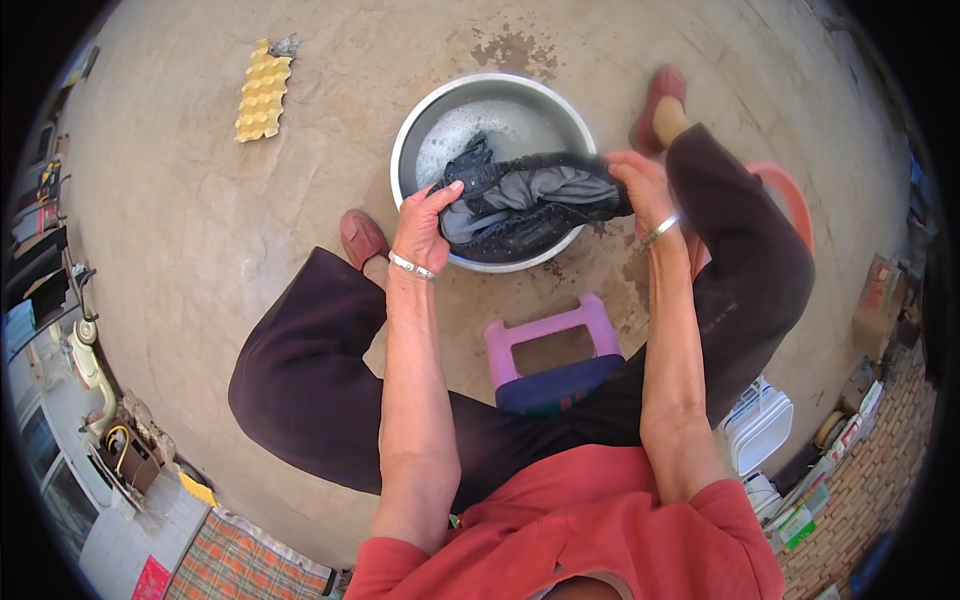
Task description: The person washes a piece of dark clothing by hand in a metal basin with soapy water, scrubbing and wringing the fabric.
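Observation:
Stretched between my two hands is a pair of dark trousers (pixel 545 190), its waistband toward the far side and a grey lining showing in the opening. My left hand (pixel 422 225) is closed on the left end, thumb on top of the cloth. At the right end my right hand (pixel 645 188) grips the band, its fingers partly hidden. Beneath the cloth stands a round metal basin (pixel 405 135) holding sudsy water (pixel 500 122). Part of the dark cloth hangs down toward the water; whether it is submerged I cannot tell.
A pink plastic stool (pixel 497 350) with a dark blue pad is between my legs. A salmon-pink tub (pixel 785 185) is partly hidden behind my right leg. A yellow egg tray (pixel 263 92) lies at the far left. White containers (pixel 760 430) and a cardboard box (pixel 878 305) line the right.

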`<action>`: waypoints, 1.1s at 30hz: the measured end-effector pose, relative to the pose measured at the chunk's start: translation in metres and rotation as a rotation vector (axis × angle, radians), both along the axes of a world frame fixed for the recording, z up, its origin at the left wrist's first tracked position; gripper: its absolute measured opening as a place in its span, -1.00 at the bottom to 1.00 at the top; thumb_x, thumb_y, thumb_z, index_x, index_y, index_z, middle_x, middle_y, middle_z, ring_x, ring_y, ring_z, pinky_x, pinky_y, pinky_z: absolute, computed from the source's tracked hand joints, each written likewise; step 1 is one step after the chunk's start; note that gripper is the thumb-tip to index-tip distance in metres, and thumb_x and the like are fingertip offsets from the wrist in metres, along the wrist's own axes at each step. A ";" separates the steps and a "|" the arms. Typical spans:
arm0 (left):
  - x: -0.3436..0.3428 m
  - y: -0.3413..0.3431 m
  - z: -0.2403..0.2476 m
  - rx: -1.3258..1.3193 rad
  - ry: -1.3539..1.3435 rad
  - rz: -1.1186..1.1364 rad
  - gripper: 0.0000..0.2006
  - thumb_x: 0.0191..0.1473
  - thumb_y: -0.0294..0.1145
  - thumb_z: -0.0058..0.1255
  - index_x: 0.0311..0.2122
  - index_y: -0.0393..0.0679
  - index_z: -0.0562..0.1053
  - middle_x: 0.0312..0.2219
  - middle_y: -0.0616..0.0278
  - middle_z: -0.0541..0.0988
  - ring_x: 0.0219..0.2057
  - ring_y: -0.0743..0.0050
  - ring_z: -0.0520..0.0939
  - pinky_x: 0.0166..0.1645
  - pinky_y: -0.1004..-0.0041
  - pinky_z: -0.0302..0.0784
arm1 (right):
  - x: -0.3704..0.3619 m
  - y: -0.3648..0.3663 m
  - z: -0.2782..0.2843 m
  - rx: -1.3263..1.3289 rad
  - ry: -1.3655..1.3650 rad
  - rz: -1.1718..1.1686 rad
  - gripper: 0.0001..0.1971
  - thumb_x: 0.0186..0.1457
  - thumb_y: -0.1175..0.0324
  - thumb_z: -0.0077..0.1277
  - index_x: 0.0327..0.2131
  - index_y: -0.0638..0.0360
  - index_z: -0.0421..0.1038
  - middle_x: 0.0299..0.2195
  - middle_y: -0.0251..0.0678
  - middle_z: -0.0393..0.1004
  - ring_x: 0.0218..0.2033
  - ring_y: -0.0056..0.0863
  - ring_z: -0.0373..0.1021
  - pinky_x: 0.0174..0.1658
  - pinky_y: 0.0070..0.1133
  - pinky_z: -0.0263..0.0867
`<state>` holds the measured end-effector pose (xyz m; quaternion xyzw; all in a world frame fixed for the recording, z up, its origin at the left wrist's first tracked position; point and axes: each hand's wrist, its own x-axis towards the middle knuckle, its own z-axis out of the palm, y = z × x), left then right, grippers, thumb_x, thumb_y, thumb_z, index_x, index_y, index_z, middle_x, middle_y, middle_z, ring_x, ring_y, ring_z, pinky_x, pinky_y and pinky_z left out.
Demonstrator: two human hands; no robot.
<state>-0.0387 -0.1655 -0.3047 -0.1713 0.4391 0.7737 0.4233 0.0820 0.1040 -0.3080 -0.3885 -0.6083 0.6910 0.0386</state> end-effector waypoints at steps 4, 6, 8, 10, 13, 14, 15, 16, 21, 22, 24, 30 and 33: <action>-0.002 0.007 -0.016 0.048 -0.048 0.028 -0.77 0.09 -0.41 0.08 -0.17 -0.30 0.50 -0.27 0.17 0.62 -0.26 0.40 0.64 -0.10 0.39 0.55 | -0.014 0.000 -0.035 0.145 -0.044 0.115 -0.83 0.01 0.49 -0.01 -0.30 0.29 0.50 -0.46 -0.39 0.51 -0.43 -0.69 0.36 -0.32 -0.70 0.28; -0.004 0.012 -0.015 0.066 -0.080 0.058 -0.79 0.09 -0.42 0.08 -0.19 -0.31 0.50 -0.30 0.18 0.62 -0.29 0.44 0.63 -0.13 0.43 0.56 | -0.030 -0.008 -0.043 0.228 -0.076 0.254 -0.81 0.01 0.48 0.00 -0.25 0.27 0.48 -0.42 -0.37 0.51 -0.40 -0.67 0.37 -0.30 -0.68 0.29; -0.005 0.016 -0.019 0.054 -0.088 0.085 -0.78 0.10 -0.38 0.08 -0.20 -0.30 0.51 -0.30 0.19 0.62 -0.30 0.46 0.63 -0.14 0.44 0.55 | -0.050 -0.025 -0.045 0.212 0.037 0.364 -0.63 -0.04 0.47 0.03 -0.07 0.17 0.43 -0.19 -0.18 0.50 -0.12 -0.43 0.38 -0.04 -0.55 0.27; -0.010 0.019 -0.030 0.053 -0.081 0.101 -0.76 0.13 -0.33 0.06 -0.19 -0.28 0.51 -0.28 0.19 0.62 -0.28 0.45 0.62 -0.13 0.42 0.55 | -0.075 -0.045 -0.045 0.296 0.230 0.497 -0.54 -0.07 0.47 0.03 0.01 0.12 0.39 -0.07 -0.10 0.45 0.04 -0.30 0.33 0.10 -0.50 0.20; -0.009 0.020 -0.059 0.034 -0.056 0.150 -0.71 0.17 -0.23 0.02 -0.16 -0.26 0.51 -0.25 0.20 0.61 -0.25 0.43 0.62 -0.10 0.40 0.54 | -0.097 -0.066 -0.074 0.275 0.258 0.684 -0.63 -0.02 0.43 0.01 -0.07 0.13 0.44 -0.13 -0.14 0.49 0.00 -0.33 0.35 0.08 -0.52 0.21; -0.011 0.020 -0.063 -0.001 -0.048 0.165 -0.71 0.17 -0.23 0.03 -0.17 -0.27 0.51 -0.26 0.19 0.61 -0.25 0.44 0.61 -0.11 0.41 0.53 | -0.098 -0.065 -0.080 0.194 0.174 0.680 -0.69 0.00 0.43 0.00 -0.12 0.17 0.45 -0.19 -0.24 0.48 -0.06 -0.44 0.34 0.05 -0.56 0.21; -0.014 0.021 -0.067 -0.036 -0.041 0.180 -0.71 0.17 -0.23 0.04 -0.18 -0.27 0.52 -0.27 0.19 0.61 -0.25 0.46 0.61 -0.11 0.43 0.53 | -0.096 -0.061 -0.085 0.114 0.089 0.673 -0.75 0.03 0.44 0.00 -0.17 0.21 0.45 -0.24 -0.34 0.48 -0.11 -0.54 0.33 0.02 -0.60 0.21; -0.016 0.023 -0.071 -0.069 -0.034 0.193 -0.71 0.16 -0.23 0.05 -0.19 -0.27 0.52 -0.27 0.19 0.61 -0.26 0.47 0.61 -0.11 0.45 0.52 | -0.094 -0.056 -0.088 0.036 0.003 0.664 -0.80 0.06 0.44 -0.01 -0.22 0.24 0.46 -0.30 -0.45 0.47 -0.16 -0.64 0.31 -0.01 -0.64 0.20; -0.015 0.037 -0.102 -0.322 0.099 0.366 -0.87 0.04 -0.37 0.12 -0.42 -0.21 0.56 -0.59 0.48 0.45 -0.56 0.76 0.30 -0.47 0.61 0.19 | -0.084 -0.101 -0.040 0.377 0.125 0.354 -0.90 0.03 0.43 0.03 -0.48 0.22 0.35 -0.57 -0.36 0.38 -0.49 -0.59 0.29 -0.38 -0.61 0.22; -0.014 0.035 -0.107 -0.332 0.124 0.363 -0.88 0.05 -0.39 0.11 -0.43 -0.20 0.54 -0.58 0.47 0.45 -0.56 0.76 0.32 -0.46 0.63 0.21 | -0.081 -0.119 -0.034 0.610 0.147 0.446 -0.87 0.01 0.41 0.06 -0.48 0.21 0.33 -0.54 -0.26 0.39 -0.49 -0.41 0.32 -0.38 -0.56 0.21; -0.007 0.040 -0.114 -0.329 0.160 0.346 -0.89 0.06 -0.41 0.08 -0.45 -0.19 0.51 -0.58 0.46 0.45 -0.55 0.76 0.36 -0.44 0.66 0.25 | -0.078 -0.158 -0.023 0.761 0.119 0.447 -0.83 -0.02 0.40 0.08 -0.56 0.21 0.32 -0.60 -0.22 0.39 -0.54 -0.27 0.33 -0.44 -0.46 0.21; 0.036 0.098 -0.096 -0.138 0.006 0.385 -0.71 0.15 -0.18 0.03 -0.51 -0.15 0.45 -0.52 0.44 0.43 -0.50 0.69 0.36 -0.45 0.54 0.25 | -0.119 -0.084 -0.103 0.810 -0.400 0.254 -0.57 0.06 0.12 0.02 -0.72 0.25 0.36 -0.76 -0.09 0.33 -0.71 -0.04 0.25 -0.57 -0.28 0.17; 0.021 0.087 -0.107 -0.260 -0.077 0.391 -0.59 0.22 -0.09 -0.08 -0.60 -0.10 0.36 -0.64 0.46 0.34 -0.57 0.68 0.29 -0.47 0.52 0.23 | -0.116 -0.119 -0.078 0.723 -0.252 0.333 -0.56 0.04 0.11 0.05 -0.73 0.25 0.36 -0.77 -0.09 0.32 -0.72 -0.05 0.25 -0.59 -0.29 0.17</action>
